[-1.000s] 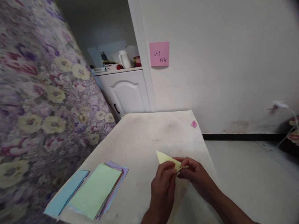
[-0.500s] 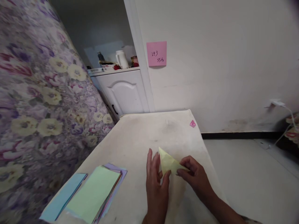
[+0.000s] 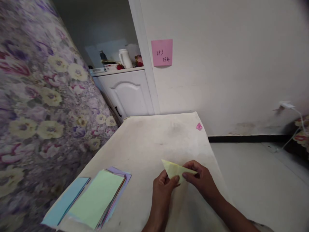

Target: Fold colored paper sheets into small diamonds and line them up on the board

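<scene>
A sheet of pale yellow paper point(image 3: 173, 169), folded into a triangle, is held between both hands above the near part of the table. My left hand point(image 3: 164, 186) pinches its lower left side, thumb on the front and the other fingers curled behind. My right hand point(image 3: 200, 175) grips the right-hand corner between thumb and fingers. One pointed corner sticks out up and to the left. The fingers behind the paper are partly hidden.
On the left of the cloth-covered table point(image 3: 145, 141) lie a stack of coloured paper point(image 3: 98, 196) with light green on top and some blue paper point(image 3: 66, 203). A small pink folded paper point(image 3: 199, 126) sits at the far right corner. A floral curtain point(image 3: 48, 112) hangs at left.
My left hand's fingers, stretched out before, have curled in behind the yellow paper. The paper has tilted, its upper corner now lower and further left. My right hand keeps its hold.
</scene>
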`<state>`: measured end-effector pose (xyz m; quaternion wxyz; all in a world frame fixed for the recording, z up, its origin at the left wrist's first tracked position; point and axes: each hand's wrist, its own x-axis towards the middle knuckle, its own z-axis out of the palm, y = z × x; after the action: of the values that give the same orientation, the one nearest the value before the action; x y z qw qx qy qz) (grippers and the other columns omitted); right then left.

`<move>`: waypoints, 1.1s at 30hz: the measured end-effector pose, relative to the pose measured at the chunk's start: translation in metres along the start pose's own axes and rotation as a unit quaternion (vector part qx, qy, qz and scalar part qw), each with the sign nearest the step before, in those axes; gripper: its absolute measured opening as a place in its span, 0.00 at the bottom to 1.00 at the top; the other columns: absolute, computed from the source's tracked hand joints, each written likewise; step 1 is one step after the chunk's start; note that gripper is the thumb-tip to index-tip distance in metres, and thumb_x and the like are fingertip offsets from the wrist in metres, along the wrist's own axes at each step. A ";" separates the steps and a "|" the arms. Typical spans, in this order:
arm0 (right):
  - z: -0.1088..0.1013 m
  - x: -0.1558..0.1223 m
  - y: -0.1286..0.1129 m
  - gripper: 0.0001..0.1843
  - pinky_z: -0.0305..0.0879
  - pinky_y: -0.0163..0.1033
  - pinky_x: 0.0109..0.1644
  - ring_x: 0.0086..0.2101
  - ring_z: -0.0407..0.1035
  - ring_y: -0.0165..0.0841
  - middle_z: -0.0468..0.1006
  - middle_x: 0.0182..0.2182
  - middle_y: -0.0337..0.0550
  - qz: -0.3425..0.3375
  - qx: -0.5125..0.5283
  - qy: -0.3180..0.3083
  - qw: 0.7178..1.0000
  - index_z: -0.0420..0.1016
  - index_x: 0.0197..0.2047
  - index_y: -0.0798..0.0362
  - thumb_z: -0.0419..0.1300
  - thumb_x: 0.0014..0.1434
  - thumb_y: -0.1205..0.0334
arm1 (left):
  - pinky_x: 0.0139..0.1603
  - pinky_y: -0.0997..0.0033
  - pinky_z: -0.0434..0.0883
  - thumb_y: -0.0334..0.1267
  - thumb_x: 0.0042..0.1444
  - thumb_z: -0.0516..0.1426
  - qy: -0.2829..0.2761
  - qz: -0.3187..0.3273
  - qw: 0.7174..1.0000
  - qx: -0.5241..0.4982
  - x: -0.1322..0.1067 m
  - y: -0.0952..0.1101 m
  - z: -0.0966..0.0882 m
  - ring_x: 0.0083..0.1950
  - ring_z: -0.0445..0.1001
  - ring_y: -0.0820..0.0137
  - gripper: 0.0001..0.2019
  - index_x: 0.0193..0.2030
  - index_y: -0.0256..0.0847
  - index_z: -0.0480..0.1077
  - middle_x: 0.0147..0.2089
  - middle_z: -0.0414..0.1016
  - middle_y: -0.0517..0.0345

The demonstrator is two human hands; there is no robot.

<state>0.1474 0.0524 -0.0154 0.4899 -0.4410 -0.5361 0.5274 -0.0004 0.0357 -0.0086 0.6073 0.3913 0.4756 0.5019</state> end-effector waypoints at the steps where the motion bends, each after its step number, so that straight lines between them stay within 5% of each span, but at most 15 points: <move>1: 0.000 0.000 0.000 0.06 0.62 0.34 0.32 0.29 0.66 0.31 0.73 0.27 0.38 -0.002 -0.004 0.000 1.000 0.70 0.33 0.54 0.61 0.50 0.63 | 0.38 0.71 0.69 0.37 0.48 0.60 0.005 -0.013 1.000 0.011 0.000 0.000 -0.001 0.36 0.74 0.67 0.11 0.39 0.35 0.73 0.34 0.78 0.54; 11: -0.003 0.006 0.013 0.19 0.62 0.33 0.26 0.22 0.63 0.27 0.70 0.22 0.34 0.037 0.069 0.059 0.995 0.70 0.40 0.53 0.65 0.44 0.58 | 0.22 0.78 0.57 0.42 0.45 0.62 0.031 -0.040 0.999 0.018 0.003 -0.011 -0.002 0.21 0.60 0.78 0.12 0.30 0.33 0.76 0.22 0.70 0.60; 16: 0.003 0.005 0.013 0.16 0.60 0.33 0.24 0.23 0.63 0.28 0.72 0.23 0.36 0.051 0.114 0.005 0.992 0.70 0.34 0.54 0.66 0.42 0.57 | 0.23 0.77 0.57 0.43 0.45 0.61 0.045 -0.014 0.998 0.043 0.003 -0.012 -0.001 0.22 0.61 0.76 0.13 0.31 0.33 0.75 0.21 0.69 0.60; 22: 0.004 0.002 0.011 0.12 0.61 0.34 0.27 0.24 0.64 0.29 0.71 0.23 0.36 0.018 0.038 0.006 0.999 0.69 0.35 0.55 0.64 0.47 0.61 | 0.25 0.76 0.60 0.41 0.45 0.62 0.050 0.022 0.995 0.078 0.001 -0.007 0.000 0.25 0.64 0.74 0.11 0.31 0.34 0.76 0.23 0.73 0.59; 27: -0.004 -0.003 0.002 0.19 0.67 0.40 0.39 0.37 0.68 0.36 0.71 0.41 0.43 -0.090 -0.086 0.085 0.989 0.68 0.46 0.49 0.62 0.50 0.64 | 0.29 0.75 0.66 0.39 0.45 0.62 0.077 0.035 0.994 0.075 -0.001 -0.001 0.000 0.28 0.70 0.72 0.10 0.34 0.37 0.77 0.28 0.77 0.58; 30: -0.009 -0.004 -0.004 0.15 0.62 0.46 0.51 0.49 0.62 0.40 0.67 0.47 0.44 -0.204 -0.159 0.095 0.961 0.70 0.43 0.46 0.61 0.50 0.66 | 0.30 0.73 0.70 0.40 0.44 0.63 0.092 0.038 0.993 0.061 0.000 -0.002 -0.001 0.30 0.71 0.70 0.11 0.33 0.36 0.77 0.27 0.77 0.58; 33: -0.011 -0.005 -0.007 0.12 0.59 0.49 0.54 0.50 0.61 0.41 0.66 0.47 0.45 -0.229 -0.187 0.073 0.952 0.72 0.40 0.46 0.60 0.51 0.66 | 0.30 0.71 0.72 0.40 0.42 0.63 0.087 0.030 0.995 0.045 0.001 -0.004 0.000 0.31 0.72 0.69 0.12 0.34 0.36 0.77 0.29 0.78 0.57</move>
<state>0.1596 0.0485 -0.0091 0.5439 -0.4277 -0.6746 0.2575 0.0010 0.0360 -0.0124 0.5300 0.3871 0.5368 0.5303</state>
